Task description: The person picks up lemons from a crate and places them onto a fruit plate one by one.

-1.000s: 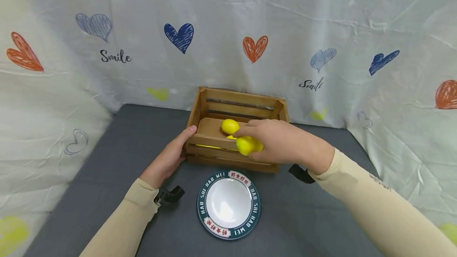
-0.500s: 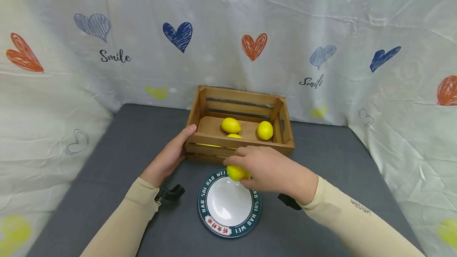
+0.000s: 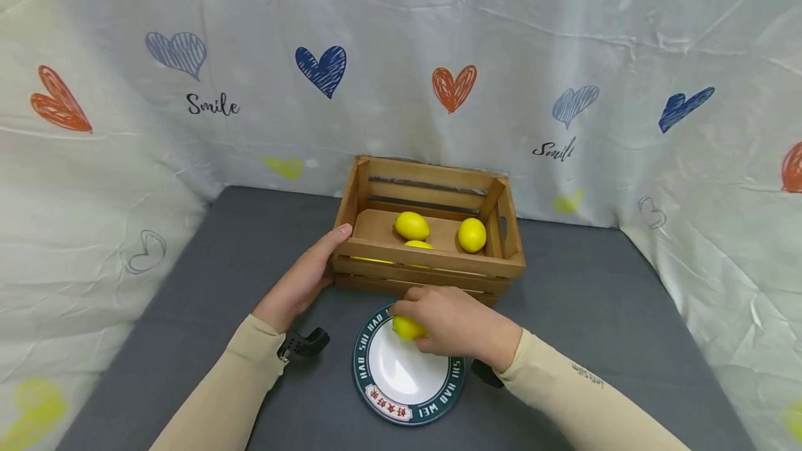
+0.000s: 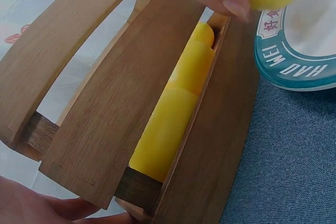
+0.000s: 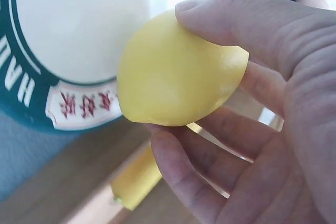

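Observation:
My right hand (image 3: 460,324) pinches a yellow lemon (image 5: 176,74) between thumb and fingers, above the upper part of a white plate (image 3: 401,372) with a dark green lettered rim. My left hand (image 3: 305,275) grips the left end of a slatted wooden crate (image 3: 432,261), its thumb on the top edge. Inside the crate, one lemon (image 3: 412,226) lies near the middle and another lemon (image 3: 472,235) sits at the right. Part of a further lemon (image 3: 417,245) shows behind the front slat. More yellow fruit (image 4: 165,132) shows through the gap between slats in the left wrist view.
The crate stands near the back of a dark grey table (image 3: 583,298), with the plate in front of it. A white curtain (image 3: 388,5) printed with hearts hangs behind and at both sides. Black straps (image 3: 303,344) are worn at the wrists.
My right hand has carried the lemon from over the crate's front edge down and toward me, over the plate. The left hand keeps its hold on the crate.

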Available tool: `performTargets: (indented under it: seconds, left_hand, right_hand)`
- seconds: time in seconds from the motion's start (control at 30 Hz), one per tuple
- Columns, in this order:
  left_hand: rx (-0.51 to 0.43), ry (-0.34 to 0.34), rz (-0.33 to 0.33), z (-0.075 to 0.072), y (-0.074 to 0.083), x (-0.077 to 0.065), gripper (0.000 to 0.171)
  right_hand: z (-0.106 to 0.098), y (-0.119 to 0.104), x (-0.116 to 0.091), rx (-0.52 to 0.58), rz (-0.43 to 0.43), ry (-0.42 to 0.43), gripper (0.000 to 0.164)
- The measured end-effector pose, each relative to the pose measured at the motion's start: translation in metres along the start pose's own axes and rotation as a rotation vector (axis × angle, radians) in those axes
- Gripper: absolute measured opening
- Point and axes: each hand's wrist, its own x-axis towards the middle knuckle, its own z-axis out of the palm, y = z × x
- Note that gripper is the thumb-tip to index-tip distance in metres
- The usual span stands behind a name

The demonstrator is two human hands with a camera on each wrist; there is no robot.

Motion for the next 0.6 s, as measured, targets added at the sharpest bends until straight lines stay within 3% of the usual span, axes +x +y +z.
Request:
performTargets:
  seconds: [0.3,0.6]
  left_hand:
    - [-0.006,-0.011,0.012,0.001,0.001,-0.003,0.094]
    - [0.003,-0.006,-0.003,0.000,0.001,-0.003,0.090]
  right_hand:
    - [0.012,0.000,0.008,-0.008,-0.006,-0.023,0.047]
    - [0.012,-0.002,0.011,-0.016,0.015,-0.035,0.047]
